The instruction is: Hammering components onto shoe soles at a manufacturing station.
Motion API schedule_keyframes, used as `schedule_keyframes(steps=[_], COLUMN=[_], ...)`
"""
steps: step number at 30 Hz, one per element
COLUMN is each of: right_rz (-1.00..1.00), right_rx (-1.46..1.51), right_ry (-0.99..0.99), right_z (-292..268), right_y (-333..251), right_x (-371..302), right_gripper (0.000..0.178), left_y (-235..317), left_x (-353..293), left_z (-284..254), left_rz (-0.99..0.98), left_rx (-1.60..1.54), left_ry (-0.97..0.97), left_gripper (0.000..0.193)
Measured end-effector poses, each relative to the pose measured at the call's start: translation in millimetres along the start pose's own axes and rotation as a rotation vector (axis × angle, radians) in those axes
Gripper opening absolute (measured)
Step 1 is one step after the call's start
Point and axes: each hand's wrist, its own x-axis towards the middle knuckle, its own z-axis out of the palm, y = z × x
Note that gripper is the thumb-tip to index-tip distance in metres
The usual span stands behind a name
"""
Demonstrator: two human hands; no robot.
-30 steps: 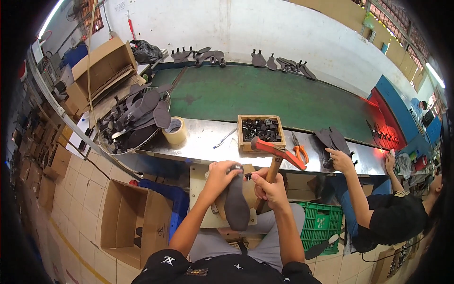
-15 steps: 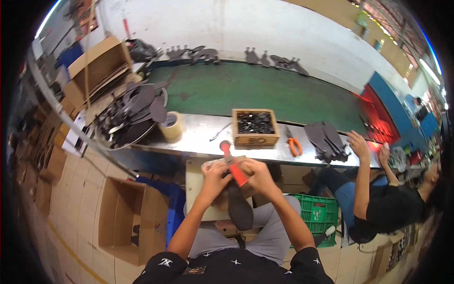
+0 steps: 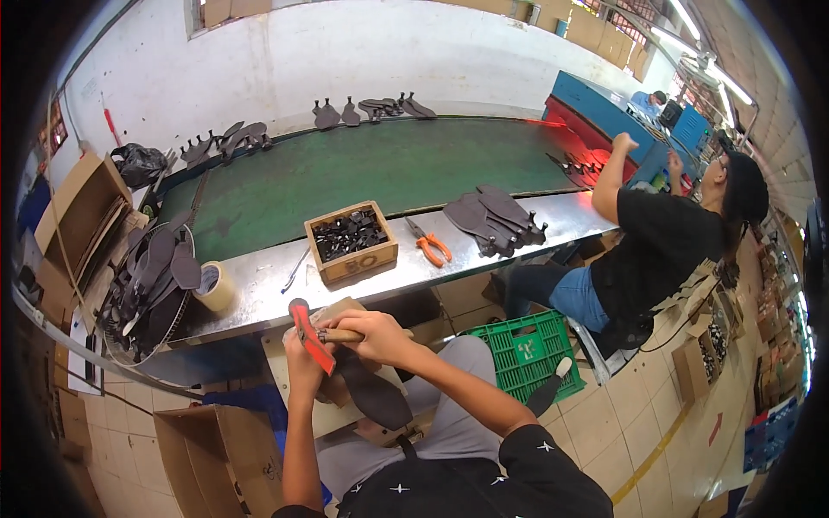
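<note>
i see the right hand (image 3: 380,337) with its fingers closed round the wooden handle of a red-headed hammer (image 3: 312,338), the head lying across the left hand (image 3: 304,356). that head is what blocks my view, so i cannot tell whether the left fingers are pinching or spread. the dark sole (image 3: 376,394) sits below the hammer, between my two forearms, its wide end toward my lap and its far end hidden by the hands. straight ahead, a wooden box (image 3: 356,266) of small black parts (image 3: 347,235) stands on the metal ledge (image 3: 561,216), between my hands and the green belt (image 3: 345,181). orange-handled pliers (image 3: 430,245) lie just right of it, then a pile of dark soles (image 3: 492,220); a pen (image 3: 295,270) and a tape roll (image 3: 217,287) are to its left. a basket (image 3: 170,333) heaped with more soles crowds the left end. a green crate (image 3: 496,345) stands on the floor between me and a seated co-worker (image 3: 661,237) on the right.
</note>
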Motion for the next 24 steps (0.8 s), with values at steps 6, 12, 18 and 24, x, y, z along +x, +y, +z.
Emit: schedule_keyframes(steps=[6,12,18,24], right_rz=[0.077,0.421,0.370,0.120], right_rx=[0.064,0.462,0.378,0.208], right_ry=[0.025,0.030,-0.002,0.022], right_z=[17,3,16,16], right_y=[0,7,9,19], right_x=[7,8,11,11], right_gripper=[0.026,0.021,0.018,0.020], left_y=[3,-6,-16,-17], left_x=[-4,0,-7,-7], left_z=[-23,-8,-12,-10], left_rz=[-0.135,-0.162,-0.236,-0.188], left_rx=[-0.016,-0.175,-0.259,-0.270], left_ry=[-0.072,-0.165,-0.139,-0.089], left_gripper=[0.022,0.034,0.050,0.043])
